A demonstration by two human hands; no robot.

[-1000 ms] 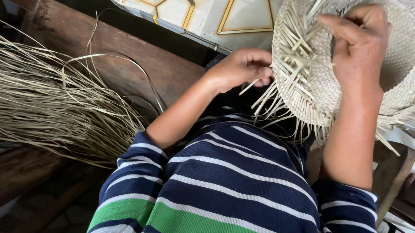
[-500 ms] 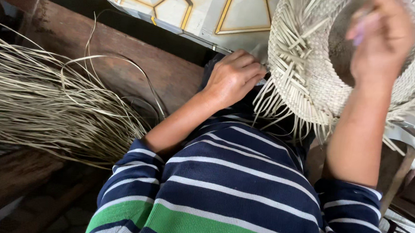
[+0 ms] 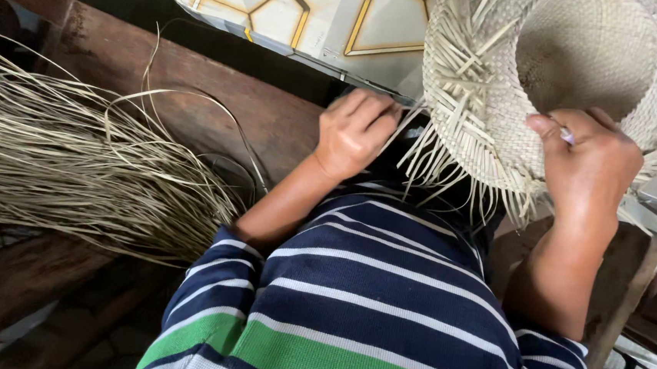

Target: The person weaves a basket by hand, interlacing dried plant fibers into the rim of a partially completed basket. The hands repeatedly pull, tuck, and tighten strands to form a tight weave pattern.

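a half-woven straw hat (image 3: 559, 77) is held up in the far right of the scene, its hollow crown facing the camera and its unfinished brim bristling with loose pale strips (image 3: 453, 170) that hang down toward the person's lap. the right hand (image 3: 588, 160) grips the near edge of the brim, thumb on the inside of the weave and fingers curled closed around the rim. the left hand (image 3: 355, 132) sits just left of the hat, its fingers pressed together and pinching one thin strip that runs off the brim's left edge. both forearms come up from a navy, white and green striped shirt (image 3: 366, 310) in the near middle. on the left, a thick bundle of long dry straw strands (image 3: 75, 167) lies across a dark wooden beam (image 3: 219, 92), a few strands looping up. beyond the hands, a floor covering with a gold geometric pattern (image 3: 309, 14) shows.
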